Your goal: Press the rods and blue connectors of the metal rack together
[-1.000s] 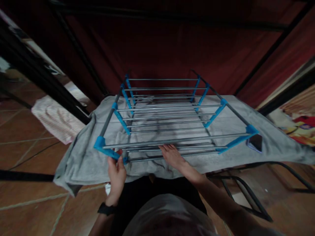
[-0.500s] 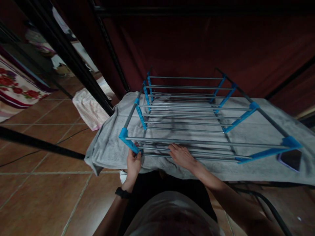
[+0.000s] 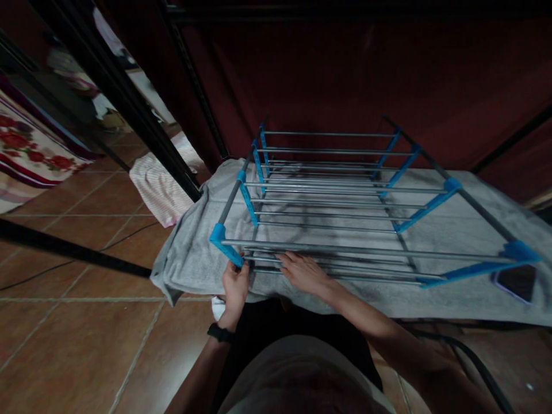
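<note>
A rack of grey metal rods and blue plastic connectors [image 3: 336, 198] lies on a grey cloth [image 3: 194, 253] spread over a low surface. My left hand [image 3: 235, 287] grips the rack's near left blue corner piece. My right hand [image 3: 304, 273] rests with its fingers on the nearest rods, a little right of the left hand. A dark band sits on my left wrist.
A phone [image 3: 517, 282] lies on the cloth by the rack's near right corner. A striped pink cloth [image 3: 157, 187] lies on the brown tiled floor at left. Black metal posts [image 3: 125, 109] stand at left, a dark red curtain behind. A black cable runs across the floor.
The view has swung left over the second. My right hand has slid left along the near rods toward the left hand. My left hand stays on the corner piece.
</note>
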Available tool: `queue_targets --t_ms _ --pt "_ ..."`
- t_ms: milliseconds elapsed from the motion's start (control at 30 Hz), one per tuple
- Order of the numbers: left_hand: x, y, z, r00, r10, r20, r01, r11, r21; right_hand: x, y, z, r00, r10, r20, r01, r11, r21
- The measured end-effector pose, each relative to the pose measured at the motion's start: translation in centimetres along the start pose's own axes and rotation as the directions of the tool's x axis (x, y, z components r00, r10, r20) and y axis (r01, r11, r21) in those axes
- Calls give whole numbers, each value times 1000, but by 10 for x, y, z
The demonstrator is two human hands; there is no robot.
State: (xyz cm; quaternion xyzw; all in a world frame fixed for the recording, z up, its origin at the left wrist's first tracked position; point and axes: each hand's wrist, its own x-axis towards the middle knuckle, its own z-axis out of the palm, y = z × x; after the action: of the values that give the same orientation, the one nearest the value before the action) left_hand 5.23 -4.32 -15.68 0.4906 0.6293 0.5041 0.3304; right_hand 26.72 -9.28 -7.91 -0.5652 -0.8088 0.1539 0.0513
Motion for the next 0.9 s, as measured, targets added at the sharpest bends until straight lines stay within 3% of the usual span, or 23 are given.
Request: queue_targets --t_ms 200,333,700,900 --pt "-2 0 4 999 38 -18 -37 999 9 59 -41 8 996 -87 5 86 987 137" --pt "-6 3 6 996 82 -26 -81 996 29 84 -54 16 996 -92 4 89 974 207" --pt "-12 7 3 991 135 -22 -135 991 5 87 -62 5 993 -25 118 7 988 154" --pt "-10 7 7 991 127 -45 -126 992 12 87 -66 1 995 -5 102 -6 995 103"
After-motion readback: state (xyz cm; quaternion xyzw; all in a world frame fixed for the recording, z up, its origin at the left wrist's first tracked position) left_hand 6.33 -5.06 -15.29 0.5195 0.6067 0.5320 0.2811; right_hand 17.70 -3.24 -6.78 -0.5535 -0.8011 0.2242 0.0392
